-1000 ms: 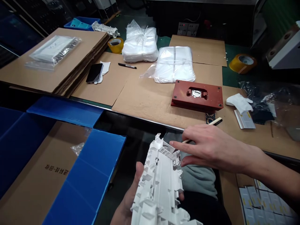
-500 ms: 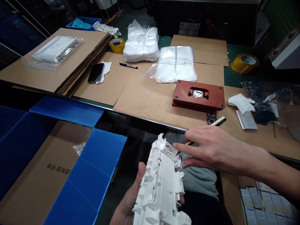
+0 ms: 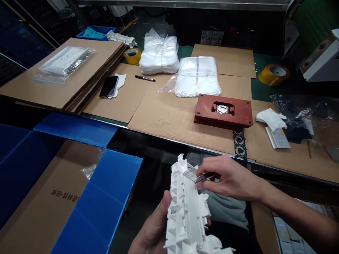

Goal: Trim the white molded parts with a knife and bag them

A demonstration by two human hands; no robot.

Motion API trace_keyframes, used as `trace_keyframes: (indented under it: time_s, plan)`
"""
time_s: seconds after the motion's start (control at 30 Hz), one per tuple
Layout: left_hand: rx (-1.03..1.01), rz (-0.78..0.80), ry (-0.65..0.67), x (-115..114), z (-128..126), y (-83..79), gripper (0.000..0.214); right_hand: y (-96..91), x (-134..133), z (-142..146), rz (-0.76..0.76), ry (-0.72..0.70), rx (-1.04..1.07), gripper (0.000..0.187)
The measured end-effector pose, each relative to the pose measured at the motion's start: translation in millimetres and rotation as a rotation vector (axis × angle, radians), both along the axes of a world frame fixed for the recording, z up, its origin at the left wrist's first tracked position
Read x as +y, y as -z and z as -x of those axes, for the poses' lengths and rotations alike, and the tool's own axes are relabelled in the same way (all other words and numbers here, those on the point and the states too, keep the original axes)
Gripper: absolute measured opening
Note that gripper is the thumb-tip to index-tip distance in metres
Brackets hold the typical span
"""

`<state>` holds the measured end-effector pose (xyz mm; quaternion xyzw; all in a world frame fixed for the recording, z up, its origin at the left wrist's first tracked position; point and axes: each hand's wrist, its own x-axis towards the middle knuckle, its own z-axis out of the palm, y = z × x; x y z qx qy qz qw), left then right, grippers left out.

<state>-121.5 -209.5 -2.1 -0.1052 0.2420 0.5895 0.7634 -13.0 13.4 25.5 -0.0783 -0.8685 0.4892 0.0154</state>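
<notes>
Pointing away lengthwise: white moulding (image 3: 192, 211), left hand (image 3: 155, 229) wrapped round it; right hand (image 3: 225, 176), beside far end, fingers pinching slim tool (image 3: 208, 175).

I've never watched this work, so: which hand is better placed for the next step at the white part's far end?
Probably the right hand: it holds a thin dark tool at that end, while the left hand supports the white part.

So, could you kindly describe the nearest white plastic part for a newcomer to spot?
From the big blue box at lower left, look right to the left hand. In its grip is a long white plastic part with jagged edges. A similar white piece lies near the blue bin farther back, but only this one is held.
</notes>
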Motion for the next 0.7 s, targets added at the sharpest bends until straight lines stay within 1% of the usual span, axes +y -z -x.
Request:
trace_keyframes:
  time_s: [0.03, 0.13, 0.23, 0.3, 0.37, 0.43, 0.5, 0.6, 0.67, 0.7]
  plan:
    - [-0.008, 0.018, -0.022, 0.5, -1.4, 2.3, 0.084, 2.3, -3.5, 0.8, -0.001, 0.022, 0.004, 0.005]
    - [-0.021, 0.051, -0.043, 4.2, -2.7, 2.7, 0.082, 8.2, -10.1, 1.7, 0.045, 0.095, 0.029, 0.020]
    - [-0.023, 0.026, -0.059, 11.2, 0.7, -4.5, 0.069, 13.4, -13.1, 0.1, 0.141, 0.195, 0.053, 0.015]
    - [-0.004, -0.008, -0.079, 17.0, 4.4, -8.5, 0.060, 16.4, -13.6, -3.3, 0.175, 0.313, 0.073, 0.015]
    - [0.024, -0.052, -0.099, 22.9, 8.0, -9.0, 0.057, 20.0, -12.6, -9.4, 0.205, 0.464, 0.085, 0.018]
    - [0.033, -0.088, -0.116, 27.9, 10.8, -6.2, 0.060, 25.1, -10.1, -18.0, 0.253, 0.610, 0.074, 0.022]
    - [0.017, -0.107, -0.129, 31.3, 12.5, -1.7, 0.064, 32.4, -7.5, -27.9, 0.324, 0.722, 0.054, 0.028]
    - [-0.027, -0.140, -0.125, 33.5, 13.1, 3.6, 0.068, 44.9, -5.5, -41.6, 0.424, 0.800, 0.066, 0.034]
    - [-0.038, -0.156, -0.108, 34.0, 12.7, 5.0, 0.070, 51.8, -5.6, -49.2, 0.433, 0.826, 0.080, 0.035]
    - [-0.038, -0.159, -0.094, 34.3, 12.4, 5.2, 0.071, 54.6, -5.7, -52.9, 0.411, 0.841, 0.074, 0.035]
